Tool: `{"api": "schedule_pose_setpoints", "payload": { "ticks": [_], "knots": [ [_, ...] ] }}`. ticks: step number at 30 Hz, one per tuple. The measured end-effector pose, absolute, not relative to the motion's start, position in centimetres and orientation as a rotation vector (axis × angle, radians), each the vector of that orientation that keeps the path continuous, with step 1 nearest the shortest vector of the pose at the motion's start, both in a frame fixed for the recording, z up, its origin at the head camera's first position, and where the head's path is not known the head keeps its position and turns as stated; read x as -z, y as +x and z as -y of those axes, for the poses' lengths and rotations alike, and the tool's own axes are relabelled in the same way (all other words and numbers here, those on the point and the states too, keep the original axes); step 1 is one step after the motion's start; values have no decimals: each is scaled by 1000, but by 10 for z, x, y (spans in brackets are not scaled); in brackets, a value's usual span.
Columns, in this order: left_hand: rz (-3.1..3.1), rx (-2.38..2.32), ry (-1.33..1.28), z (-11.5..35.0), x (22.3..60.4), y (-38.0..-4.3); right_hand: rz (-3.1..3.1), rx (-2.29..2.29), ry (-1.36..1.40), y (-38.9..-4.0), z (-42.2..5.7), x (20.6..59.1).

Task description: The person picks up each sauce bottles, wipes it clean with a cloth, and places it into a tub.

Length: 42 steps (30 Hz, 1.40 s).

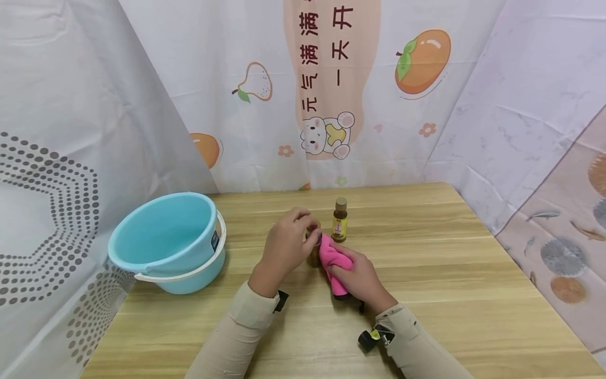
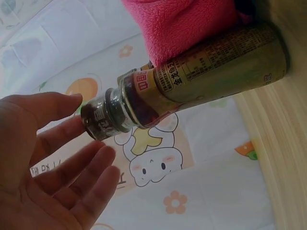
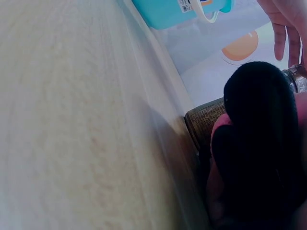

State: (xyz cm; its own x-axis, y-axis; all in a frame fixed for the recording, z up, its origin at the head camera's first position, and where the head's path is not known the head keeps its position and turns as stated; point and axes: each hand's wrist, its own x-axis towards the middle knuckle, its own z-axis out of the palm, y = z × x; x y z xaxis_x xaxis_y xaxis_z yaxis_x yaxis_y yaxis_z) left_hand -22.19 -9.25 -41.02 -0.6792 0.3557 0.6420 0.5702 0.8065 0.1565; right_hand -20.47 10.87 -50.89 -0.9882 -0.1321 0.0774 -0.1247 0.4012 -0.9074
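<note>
A glass oil bottle (image 2: pixel 220 79) with a gold label and dark cap (image 2: pixel 97 116) stands on the table. My left hand (image 1: pixel 289 242) is at its top, with thumb and fingers spread loosely about the cap in the left wrist view. My right hand (image 1: pixel 362 276) grips a pink fleecy cloth (image 1: pixel 337 263) against the bottle's side; a dark piece shows at the cloth's lower end. Behind the cloth, a second bottle (image 1: pixel 339 226) with a yellow label stands upright. A black shape (image 3: pixel 261 134) hides most of my right hand's work in the right wrist view.
Light blue buckets (image 1: pixel 161 231), one seemingly set inside another, with a white handle, stand on the left of the wooden table (image 1: pixel 450 273). Printed curtains (image 1: pixel 227 137) hang behind the table and along both sides.
</note>
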Motion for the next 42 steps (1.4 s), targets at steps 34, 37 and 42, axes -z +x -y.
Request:
{"api": "schedule_pose_setpoints", "payload": {
  "ticks": [34,37,42],
  "knots": [
    [2337,452,-792,93,410,-223,-2497,2074,-465,-201,-109,505],
    [2342,455,-794,94,410,-222,-2514,2007,-402,-202,-108,504],
    [2354,452,-788,94,409,-222,-2548,1927,-348,-202,-108,503]
  ]
}}
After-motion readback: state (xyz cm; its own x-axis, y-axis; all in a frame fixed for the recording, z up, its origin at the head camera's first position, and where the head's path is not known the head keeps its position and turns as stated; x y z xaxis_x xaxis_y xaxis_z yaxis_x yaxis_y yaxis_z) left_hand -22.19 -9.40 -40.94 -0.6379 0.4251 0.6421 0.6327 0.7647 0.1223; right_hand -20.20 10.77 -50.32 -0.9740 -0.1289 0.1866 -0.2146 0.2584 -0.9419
